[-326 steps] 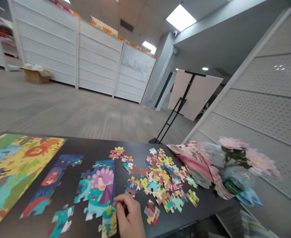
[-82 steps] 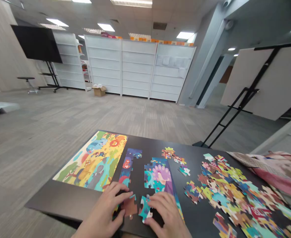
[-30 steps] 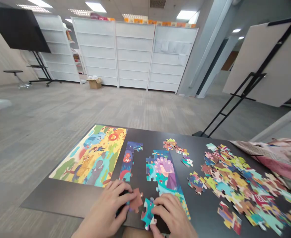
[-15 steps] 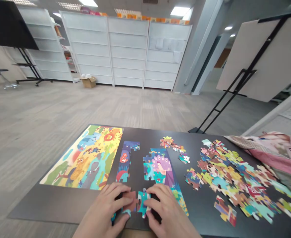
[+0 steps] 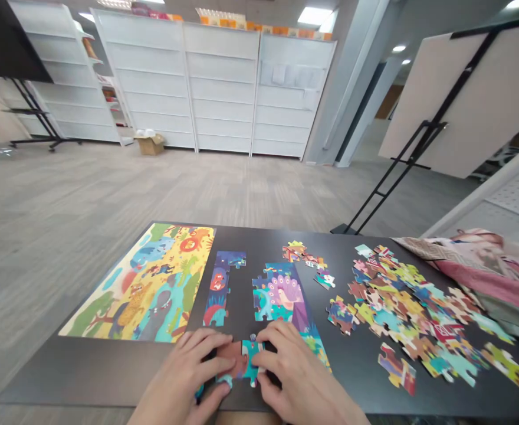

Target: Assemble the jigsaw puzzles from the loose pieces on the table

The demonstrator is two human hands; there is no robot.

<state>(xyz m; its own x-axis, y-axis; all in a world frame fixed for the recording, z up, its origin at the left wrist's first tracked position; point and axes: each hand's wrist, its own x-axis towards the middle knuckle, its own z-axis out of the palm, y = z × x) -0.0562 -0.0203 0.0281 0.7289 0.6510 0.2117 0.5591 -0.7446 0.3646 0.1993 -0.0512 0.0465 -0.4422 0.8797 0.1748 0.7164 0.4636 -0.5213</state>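
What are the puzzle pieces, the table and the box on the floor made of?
Puzzle pieces: probably cardboard, with flat, brightly printed faces. Table: dark and smooth with a faint sheen; maybe laminate, but I can't be sure. Box: likely cardboard, being matte, plain and brown.

White shelves (image 5: pixel 219 88) stand at the rear. A cardboard box (image 5: pixel 150 144) rests on the carpet (image 5: pixel 197 186) before them. Left: black screen (image 5: pixel 3 47) on a stand (image 5: pixel 35 111). Right: pale board (image 5: pixel 498 100) on a black easel (image 5: pixel 451 97).

"Where's the camera looking from?"
"The wearer's head, facing forward and down: left hand (image 5: pixel 193 375) and right hand (image 5: pixel 288 369) close below, table (image 5: pixel 86 372) around them, shelves (image 5: pixel 219 88) well beyond."
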